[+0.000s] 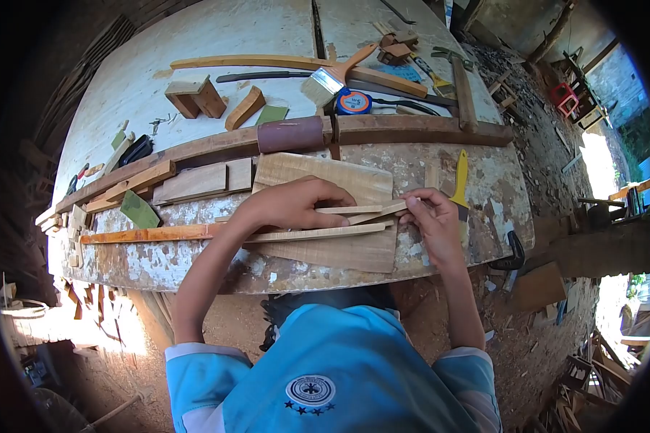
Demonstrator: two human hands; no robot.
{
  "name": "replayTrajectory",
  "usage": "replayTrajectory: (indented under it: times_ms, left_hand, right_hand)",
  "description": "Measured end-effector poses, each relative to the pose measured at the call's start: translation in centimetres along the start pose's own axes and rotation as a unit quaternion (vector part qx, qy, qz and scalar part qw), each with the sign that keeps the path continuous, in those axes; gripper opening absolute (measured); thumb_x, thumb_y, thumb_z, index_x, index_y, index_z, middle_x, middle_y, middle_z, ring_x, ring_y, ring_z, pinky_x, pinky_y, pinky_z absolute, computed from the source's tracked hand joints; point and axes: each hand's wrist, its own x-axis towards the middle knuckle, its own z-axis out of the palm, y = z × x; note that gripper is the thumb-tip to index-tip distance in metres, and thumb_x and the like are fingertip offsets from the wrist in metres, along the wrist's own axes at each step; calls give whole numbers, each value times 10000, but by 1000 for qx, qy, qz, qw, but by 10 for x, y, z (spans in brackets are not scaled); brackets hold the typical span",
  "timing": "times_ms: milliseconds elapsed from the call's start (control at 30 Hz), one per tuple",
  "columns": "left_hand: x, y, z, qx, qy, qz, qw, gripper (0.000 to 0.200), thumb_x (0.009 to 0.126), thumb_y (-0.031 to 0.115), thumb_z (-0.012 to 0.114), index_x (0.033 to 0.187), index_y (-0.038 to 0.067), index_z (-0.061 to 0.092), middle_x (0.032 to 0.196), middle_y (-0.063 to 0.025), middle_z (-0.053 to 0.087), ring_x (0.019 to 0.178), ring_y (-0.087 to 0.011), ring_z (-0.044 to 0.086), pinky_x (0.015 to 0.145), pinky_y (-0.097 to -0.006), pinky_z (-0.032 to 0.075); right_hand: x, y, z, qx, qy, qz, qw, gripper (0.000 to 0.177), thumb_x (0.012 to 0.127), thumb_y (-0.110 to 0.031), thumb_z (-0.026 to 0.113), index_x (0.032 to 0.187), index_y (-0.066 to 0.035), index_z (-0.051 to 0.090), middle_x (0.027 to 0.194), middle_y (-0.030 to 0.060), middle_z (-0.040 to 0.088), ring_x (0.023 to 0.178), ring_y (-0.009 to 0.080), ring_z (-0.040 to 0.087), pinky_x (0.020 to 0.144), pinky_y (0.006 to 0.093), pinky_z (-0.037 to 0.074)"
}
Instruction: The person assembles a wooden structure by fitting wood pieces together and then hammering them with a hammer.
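Note:
My left hand (pixel 296 202) is curled over thin wooden strips above a wide pale board, its thumb resting between two of them. The near wooden strip (pixel 332 234) runs below that hand toward the right. Between thumb and fingers, my right hand (pixel 432 218) pinches the end of another thin wooden strip (pixel 388 210), which slants up to the right. Beneath both hands lies the wide board (pixel 325 257) on the worn workbench. Part of the strips is hidden under my left palm.
A long wooden beam (pixel 412 130) crosses the bench, with a sandpaper roll (pixel 290 135) against it. Farther back are a wide paintbrush (pixel 326 81), a tape measure (pixel 354 102) and a hammer (pixel 464 90). A yellow-handled brush (pixel 461 179) lies right of my right hand.

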Motion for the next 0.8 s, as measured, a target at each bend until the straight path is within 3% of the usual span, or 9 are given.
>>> replayTrajectory:
  times_ms: [100, 200, 333, 467, 567, 633, 800]
  left_hand:
    - [1, 1, 2, -8, 16, 13, 1000, 410, 828, 288, 669, 1113, 2, 606, 1020, -152, 653, 964, -263, 617, 861, -360, 462]
    - [-1, 0, -1, 23, 22, 18, 999, 421, 829, 328, 660, 1097, 7, 611, 999, -144, 653, 937, -260, 616, 834, -361, 465]
    - [1, 3, -5, 42, 34, 35, 998, 443, 832, 379, 647, 1085, 18, 613, 961, -126, 644, 893, -248, 607, 785, -362, 472]
    - [-20, 10, -11, 5, 88, -2, 996, 451, 828, 397, 649, 1087, 31, 610, 919, -102, 631, 862, -212, 600, 718, -328, 475]
    - [-36, 18, -13, 13, 167, -4, 986, 393, 875, 346, 604, 1097, 22, 603, 945, -116, 623, 864, -217, 604, 733, -328, 473]
    - [-46, 14, -10, 6, 239, 31, 970, 349, 885, 289, 585, 1139, 50, 596, 976, -83, 626, 897, -203, 604, 726, -319, 474]
    - [-48, 25, 5, 34, 267, 87, 959, 350, 856, 274, 619, 1125, 49, 613, 997, -104, 621, 904, -237, 606, 767, -344, 478]
  right_hand:
    - [8, -8, -2, -60, 78, -41, 994, 119, 896, -86, 593, 981, -3, 586, 887, 83, 623, 772, 141, 631, 677, 249, 528]
    - [28, -6, -21, 2, 181, -64, 981, 129, 879, -76, 617, 952, 23, 579, 893, 88, 619, 727, 150, 636, 686, 250, 518]
    - [36, 1, -8, -60, 115, -91, 987, 127, 885, -80, 609, 954, 20, 571, 875, 91, 612, 745, 158, 643, 667, 251, 514]
    - [32, -14, 1, -114, 189, -126, 967, 120, 902, -75, 577, 970, 21, 555, 816, 99, 599, 681, 144, 625, 616, 249, 510]
    - [19, -37, -4, -72, 192, -207, 957, 106, 911, -64, 551, 978, 19, 550, 779, 93, 589, 634, 134, 605, 566, 247, 504]
    - [11, -46, -6, -60, 109, -244, 962, 81, 887, -32, 567, 940, 29, 559, 823, 112, 580, 609, 138, 594, 520, 247, 501]
    - [11, -42, 9, -61, -42, -213, 974, 85, 832, 27, 606, 899, 56, 565, 905, 147, 565, 610, 151, 602, 501, 243, 509]
